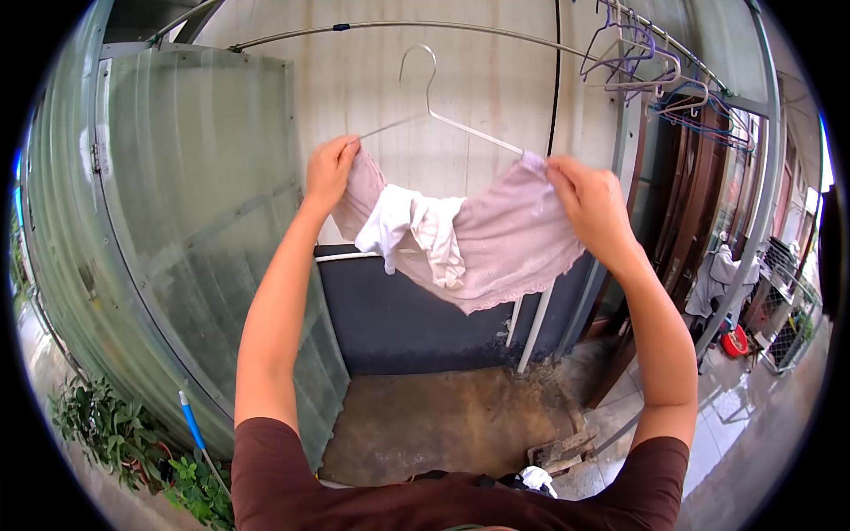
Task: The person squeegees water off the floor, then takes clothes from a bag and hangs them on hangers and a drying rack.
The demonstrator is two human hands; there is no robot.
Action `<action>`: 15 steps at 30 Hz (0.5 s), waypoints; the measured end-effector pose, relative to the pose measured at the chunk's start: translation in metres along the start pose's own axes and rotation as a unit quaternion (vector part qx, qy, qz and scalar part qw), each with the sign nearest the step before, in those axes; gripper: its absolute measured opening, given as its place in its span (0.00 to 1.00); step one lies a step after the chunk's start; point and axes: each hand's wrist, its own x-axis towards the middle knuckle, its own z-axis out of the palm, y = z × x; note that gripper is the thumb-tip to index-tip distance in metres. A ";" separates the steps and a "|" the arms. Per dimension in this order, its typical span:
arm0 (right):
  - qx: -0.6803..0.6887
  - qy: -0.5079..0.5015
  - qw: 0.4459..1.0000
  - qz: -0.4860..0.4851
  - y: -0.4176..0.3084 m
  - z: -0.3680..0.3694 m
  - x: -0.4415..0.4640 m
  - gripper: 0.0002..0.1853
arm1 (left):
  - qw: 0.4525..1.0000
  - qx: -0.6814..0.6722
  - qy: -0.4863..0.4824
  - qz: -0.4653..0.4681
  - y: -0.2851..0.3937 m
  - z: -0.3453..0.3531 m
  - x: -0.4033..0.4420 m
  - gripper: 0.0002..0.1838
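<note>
In the head view a pale pink garment (509,226) with a wavy lower edge hangs spread between my two hands. A bunched white cloth (412,221) lies against its front; whether it is part of the garment I cannot tell. My left hand (332,173) pinches the garment's upper left corner, beside one end of a thin metal hanger (478,134). My right hand (589,208) grips the upper right corner, where the hanger's other end goes into the fabric. The hanger's hook points up, below and apart from the rail. Folds hide the hanger's lower part.
A metal rail (460,26) runs overhead, with several purple and white hangers (655,66) at right. A green corrugated panel (195,159) stands at left, near plants (106,429) and a blue-handled pole (191,420). A red basin (734,342) sits far right.
</note>
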 end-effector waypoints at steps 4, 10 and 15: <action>-0.123 0.105 0.984 -0.072 -0.007 0.007 0.048 0.10 | 0.978 0.116 0.171 0.037 0.004 -0.016 0.010 0.29; -0.238 0.181 0.953 -0.059 -0.033 0.009 0.142 0.12 | 0.975 0.024 0.181 -0.124 0.010 -0.046 -0.041 0.31; -0.301 0.133 0.944 0.031 -0.072 0.013 0.216 0.13 | 0.975 0.025 0.087 -0.201 -0.007 -0.061 -0.102 0.24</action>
